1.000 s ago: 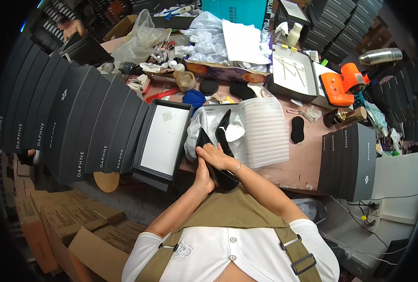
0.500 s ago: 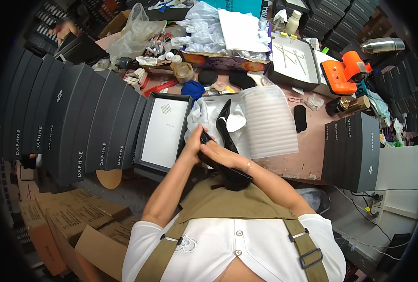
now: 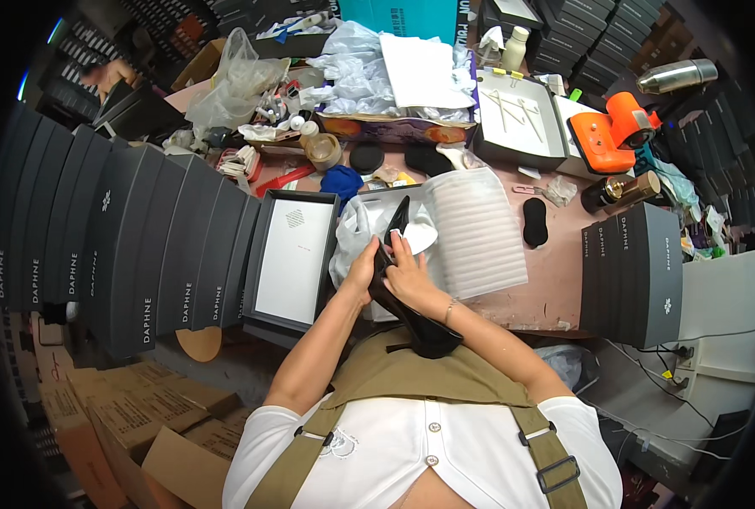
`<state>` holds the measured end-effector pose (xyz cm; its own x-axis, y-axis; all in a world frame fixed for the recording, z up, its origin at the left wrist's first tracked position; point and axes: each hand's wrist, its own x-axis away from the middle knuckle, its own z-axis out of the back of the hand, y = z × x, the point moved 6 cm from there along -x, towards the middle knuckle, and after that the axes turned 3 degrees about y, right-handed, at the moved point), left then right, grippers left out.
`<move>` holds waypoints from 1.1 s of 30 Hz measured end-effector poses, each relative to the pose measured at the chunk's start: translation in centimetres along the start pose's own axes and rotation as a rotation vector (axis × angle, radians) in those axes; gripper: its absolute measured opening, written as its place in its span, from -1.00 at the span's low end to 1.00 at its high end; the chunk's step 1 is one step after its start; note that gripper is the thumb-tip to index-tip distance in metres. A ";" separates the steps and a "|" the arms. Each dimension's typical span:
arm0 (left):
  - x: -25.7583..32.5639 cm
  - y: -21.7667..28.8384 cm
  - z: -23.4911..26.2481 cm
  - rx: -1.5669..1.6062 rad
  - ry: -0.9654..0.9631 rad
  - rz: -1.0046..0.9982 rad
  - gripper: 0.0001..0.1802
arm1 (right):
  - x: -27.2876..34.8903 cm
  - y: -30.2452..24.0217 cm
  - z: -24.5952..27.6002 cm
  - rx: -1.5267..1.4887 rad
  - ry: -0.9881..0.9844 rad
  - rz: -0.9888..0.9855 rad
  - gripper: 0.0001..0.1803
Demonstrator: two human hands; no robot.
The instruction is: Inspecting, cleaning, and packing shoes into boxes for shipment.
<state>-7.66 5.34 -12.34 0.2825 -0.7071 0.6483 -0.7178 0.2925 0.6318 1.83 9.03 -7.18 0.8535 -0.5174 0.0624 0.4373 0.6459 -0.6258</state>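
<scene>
Big row of dark boxes (image 3: pixel 114 246) is standing on the person's left. An open box lid (image 3: pixel 297 259) is lying w/ its white inside up, just beside the white wrapping paper (image 3: pixel 356 229). Ribbed foam sheet (image 3: pixel 475 229) is lying on the pink table (image 3: pixel 555 280). Black high-heel shoe (image 3: pixel 415 318) is sitting between both hands, over the table edge. Left hand (image 3: pixel 362 270) is curling fingers round the shoe. Right hand (image 3: pixel 411 276) is gripping it too, fingers bent on top.
</scene>
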 end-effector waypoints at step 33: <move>9.4 -3.4 -3.1 0.238 -0.005 0.077 -0.50 | 6.3 -1.4 6.2 -0.492 0.061 0.117 -0.71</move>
<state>-0.60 -0.26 -7.09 0.2180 -0.6921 0.6881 -0.8670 0.1864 0.4622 8.36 8.37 -1.12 0.8640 -0.4990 -0.0667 0.1415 0.3679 -0.9190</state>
